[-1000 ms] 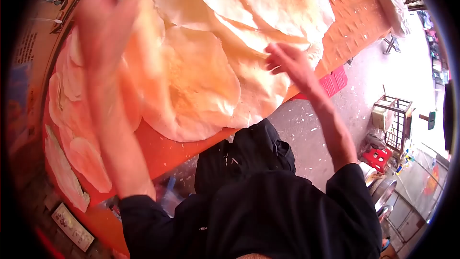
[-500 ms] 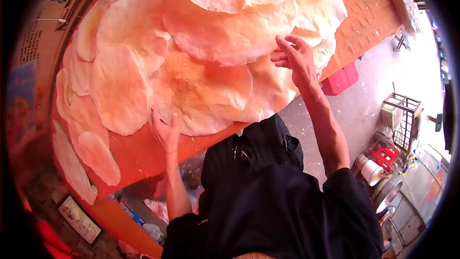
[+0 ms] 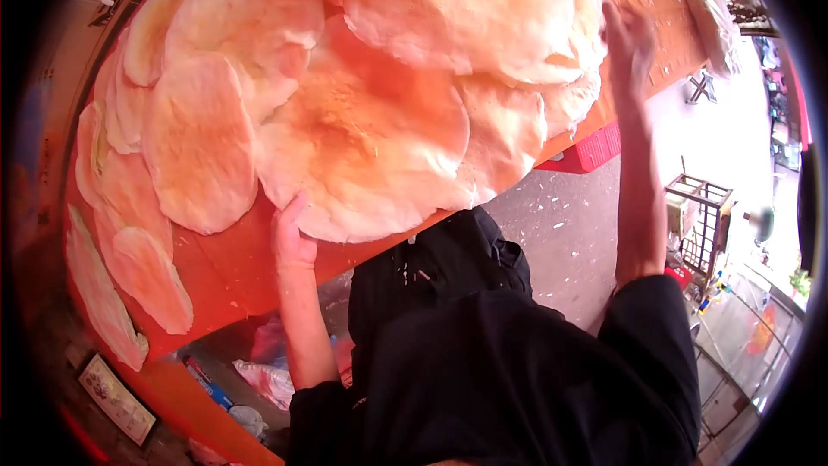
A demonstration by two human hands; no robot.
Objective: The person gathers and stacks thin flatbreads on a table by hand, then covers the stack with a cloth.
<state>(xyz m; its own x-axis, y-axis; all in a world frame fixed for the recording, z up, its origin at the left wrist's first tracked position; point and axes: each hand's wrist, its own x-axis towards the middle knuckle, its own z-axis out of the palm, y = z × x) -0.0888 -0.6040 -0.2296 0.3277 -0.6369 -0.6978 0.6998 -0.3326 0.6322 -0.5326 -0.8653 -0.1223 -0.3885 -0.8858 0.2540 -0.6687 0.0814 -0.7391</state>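
Note:
Large, thin, pale round sheets that look like flatbread lie overlapping in a wide pile on the orange-covered table. My left hand is at the near edge of a broad, browned sheet. Its thumb and fingers close on that sheet's lower left rim, with some fingers hidden. Over the table at the pile's right edge is my right hand, smeared by motion, beside a large upper sheet. Whether it touches the sheet cannot be made out.
Smaller oval sheets lie at the table's left end. A plastic-wrapped bundle rests at the far right. Below the table edge stands a red crate. A metal rack is on the floor to the right, and a framed panel lies lower left.
My right hand has moved right and away from me, to the pile's edge. The upper sheets lie farther back and right, uncovering more of the browned sheet. My left hand's fingers have drawn together.

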